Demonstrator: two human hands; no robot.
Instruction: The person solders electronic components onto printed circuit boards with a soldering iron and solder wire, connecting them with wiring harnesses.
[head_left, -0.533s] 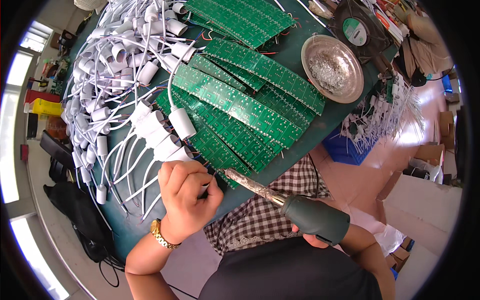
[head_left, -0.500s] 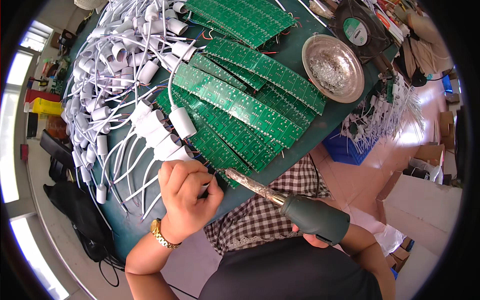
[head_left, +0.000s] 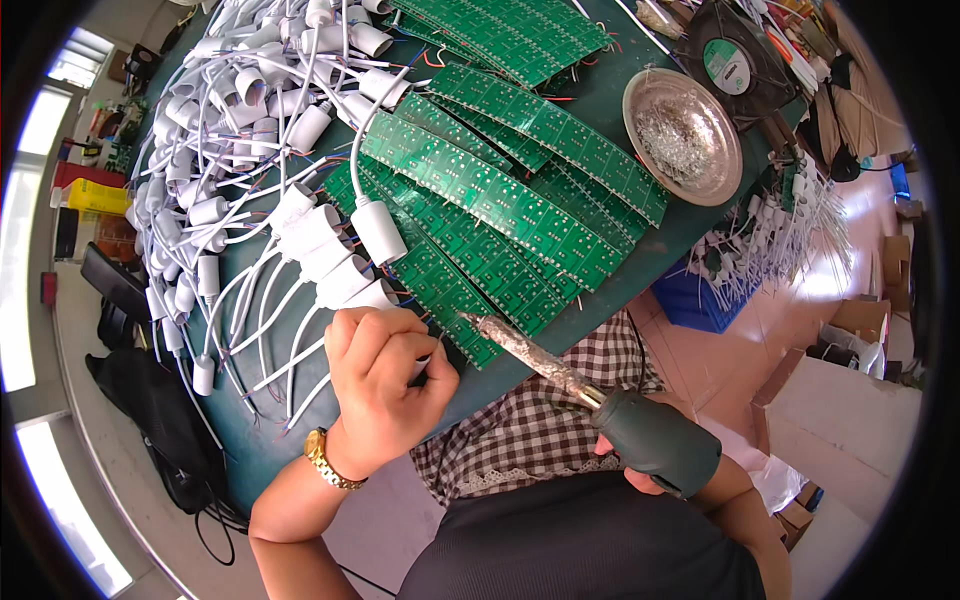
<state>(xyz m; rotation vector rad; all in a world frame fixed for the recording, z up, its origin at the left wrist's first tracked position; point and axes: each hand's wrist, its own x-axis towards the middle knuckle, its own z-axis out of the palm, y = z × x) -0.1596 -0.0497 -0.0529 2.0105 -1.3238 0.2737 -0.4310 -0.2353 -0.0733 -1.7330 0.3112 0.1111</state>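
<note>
My left hand (head_left: pixel 388 375), with a gold watch at its wrist, is closed in a pinch at the table's near edge. A bit of white shows between its fingers, but what they hold is mostly hidden. Just beyond it, several white lamp holders (head_left: pixel 345 280) with wire ends lie in a row. My right hand (head_left: pixel 640 478) grips a soldering iron (head_left: pixel 650 440) with a dark green handle, largely hidden behind it. The iron's crusted tip points left, over the near edge of the green circuit boards (head_left: pixel 490 215), a short way from my left fingertips. One lamp holder (head_left: pixel 380 232) lies on the boards.
A heap of white corded lamp holders (head_left: pixel 250 90) covers the table's far left. At the far right stand a metal bowl (head_left: pixel 735 165) of silvery bits and a black fan (head_left: pixel 760 70). Right of the table is a blue bin (head_left: pixel 690 300) of corded parts. A black bag (head_left: pixel 165 430) lies at left.
The soldering iron's tip has drawn slightly away from my left fingertips. My left hand keeps its pinch. The whole view has shifted a little.
</note>
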